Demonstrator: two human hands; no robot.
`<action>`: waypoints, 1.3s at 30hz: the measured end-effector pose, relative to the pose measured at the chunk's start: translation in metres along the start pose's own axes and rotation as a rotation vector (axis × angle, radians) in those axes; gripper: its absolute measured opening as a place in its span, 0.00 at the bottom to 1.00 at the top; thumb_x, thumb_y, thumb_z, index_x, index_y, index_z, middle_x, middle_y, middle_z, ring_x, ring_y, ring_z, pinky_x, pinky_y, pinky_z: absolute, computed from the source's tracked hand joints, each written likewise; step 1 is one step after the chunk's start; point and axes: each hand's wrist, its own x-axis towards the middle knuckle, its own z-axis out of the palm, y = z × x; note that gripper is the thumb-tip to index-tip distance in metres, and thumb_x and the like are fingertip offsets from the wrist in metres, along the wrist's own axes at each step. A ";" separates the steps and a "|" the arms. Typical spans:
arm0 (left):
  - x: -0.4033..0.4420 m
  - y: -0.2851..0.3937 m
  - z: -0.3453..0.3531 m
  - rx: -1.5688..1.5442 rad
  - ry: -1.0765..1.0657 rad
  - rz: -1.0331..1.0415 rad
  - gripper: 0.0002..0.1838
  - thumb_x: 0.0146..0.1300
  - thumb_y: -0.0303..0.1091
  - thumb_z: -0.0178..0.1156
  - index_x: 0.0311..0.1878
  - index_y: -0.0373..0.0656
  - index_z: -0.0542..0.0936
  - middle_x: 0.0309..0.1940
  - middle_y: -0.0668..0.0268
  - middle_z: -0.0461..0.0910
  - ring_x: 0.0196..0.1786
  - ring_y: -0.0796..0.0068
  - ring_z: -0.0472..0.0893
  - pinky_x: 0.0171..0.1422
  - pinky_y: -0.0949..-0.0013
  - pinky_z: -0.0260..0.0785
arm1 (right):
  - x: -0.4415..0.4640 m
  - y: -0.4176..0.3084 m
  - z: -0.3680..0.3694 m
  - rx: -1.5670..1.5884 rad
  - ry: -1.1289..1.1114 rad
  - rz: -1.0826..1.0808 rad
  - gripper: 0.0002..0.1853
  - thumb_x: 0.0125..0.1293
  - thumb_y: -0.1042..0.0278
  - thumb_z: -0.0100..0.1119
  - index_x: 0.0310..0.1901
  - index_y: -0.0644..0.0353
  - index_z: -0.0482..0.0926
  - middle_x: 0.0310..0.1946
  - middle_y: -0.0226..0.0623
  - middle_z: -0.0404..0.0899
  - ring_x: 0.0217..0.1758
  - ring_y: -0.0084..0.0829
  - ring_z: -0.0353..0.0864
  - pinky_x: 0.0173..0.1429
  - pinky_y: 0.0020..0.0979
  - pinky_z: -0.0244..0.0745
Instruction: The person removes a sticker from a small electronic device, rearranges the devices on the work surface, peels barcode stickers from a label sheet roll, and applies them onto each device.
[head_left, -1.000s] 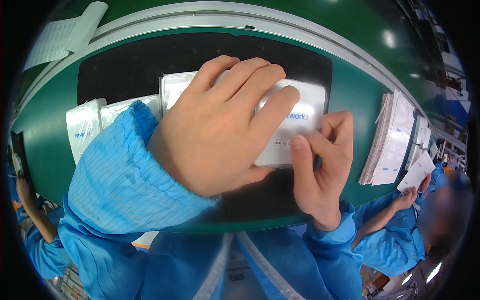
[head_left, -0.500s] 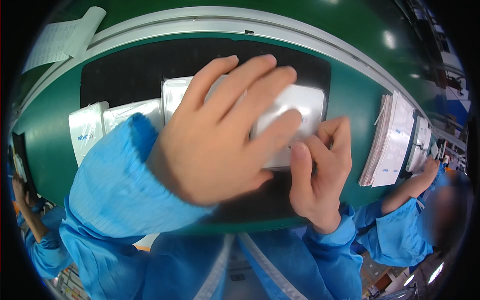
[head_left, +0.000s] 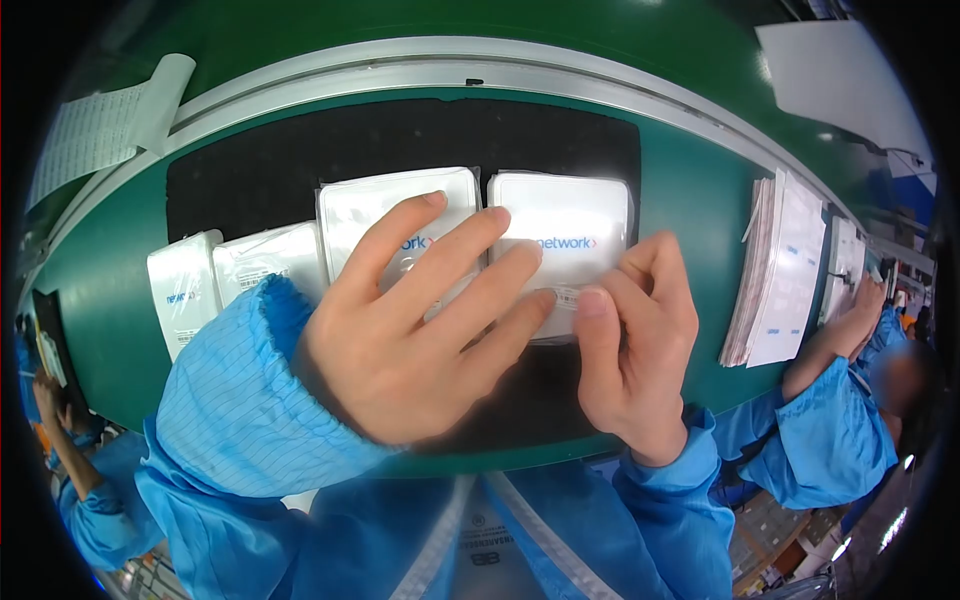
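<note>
Fingers wide, the left hand (head_left: 425,310) spans two white "network" packs (head_left: 585,208); the right hand (head_left: 645,345) curls at one's lower-right edge (can't tell if gripping), black mat (head_left: 400,135) leaving room upper-centre.

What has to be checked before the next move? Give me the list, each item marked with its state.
1. Rightmost package lies on the black mat: ok.
2. Its blue "network" print faces up and can be read: ok.
3. Left hand clear of that package: not ok, its fingers reach over the left side.
4. Barcode label fully in sight: not ok, fingers cover part of it.
5. Right hand firmly pinching the near right corner: cannot tell, the contact is hidden.
6. White stack to the right apart from both hands: ok.
</note>
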 end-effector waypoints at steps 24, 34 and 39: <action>0.001 -0.003 0.004 0.027 0.039 0.046 0.26 0.43 0.32 0.70 0.52 0.53 0.87 0.57 0.63 0.82 0.61 0.54 0.81 0.59 0.52 0.77 | 0.001 0.007 -0.008 0.109 0.022 0.061 0.06 0.53 0.81 0.69 0.26 0.65 0.80 0.28 0.36 0.67 0.25 0.28 0.69 0.26 0.28 0.63; 0.001 -0.001 -0.003 -0.092 0.022 0.025 0.23 0.40 0.32 0.72 0.46 0.45 0.87 0.56 0.57 0.82 0.61 0.49 0.81 0.61 0.49 0.78 | 0.002 0.008 -0.008 0.049 0.036 -0.056 0.08 0.52 0.84 0.70 0.27 0.63 0.79 0.28 0.35 0.68 0.21 0.25 0.71 0.23 0.26 0.66; 0.001 -0.002 -0.004 -0.126 0.034 0.024 0.22 0.40 0.31 0.73 0.44 0.42 0.86 0.55 0.56 0.82 0.61 0.48 0.81 0.60 0.48 0.78 | 0.002 0.007 -0.006 0.037 0.027 -0.041 0.09 0.52 0.84 0.70 0.26 0.62 0.78 0.27 0.34 0.67 0.21 0.25 0.73 0.23 0.25 0.68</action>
